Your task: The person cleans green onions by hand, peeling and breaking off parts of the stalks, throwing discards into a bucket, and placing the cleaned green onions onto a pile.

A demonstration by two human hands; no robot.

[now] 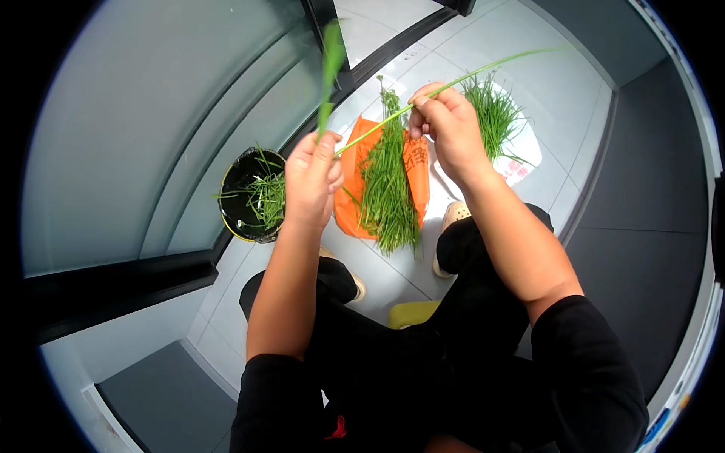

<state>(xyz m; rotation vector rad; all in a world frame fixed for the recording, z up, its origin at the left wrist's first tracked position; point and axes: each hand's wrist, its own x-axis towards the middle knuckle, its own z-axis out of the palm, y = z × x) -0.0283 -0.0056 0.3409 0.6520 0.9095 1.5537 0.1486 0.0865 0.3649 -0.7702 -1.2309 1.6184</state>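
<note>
Black bucket [243, 167] sits furthest over, left of the orange bag [349, 219], with green scraps [268, 198] lying loosely inside and a few poking past the rim. Next comes the left hand [308, 177], above the orange bag's left edge, thumb and fingers pinching one long green stalk [376, 130]; a blurry leafy bit [331, 68] also sticks up out of that hand, pointing out past the bag's far end, and I can't tell if it's part of the same plant. So the big thing to read is the stalk: its long axis slants across above the far part of the orange bag, from the left hand up and out to the right, pretty straight between the two hands. Below it, a thick green bunch [391, 192] lies lengthwise on the bag. Then the right hand [451, 136], above the bag's far right side, pinches the stalk between thumb and fingers, and it's the closer one to the thin tip, way out right of the bag. Last, a second bunch [492, 117] lies on something white [527, 147], right of the bag.
</note>
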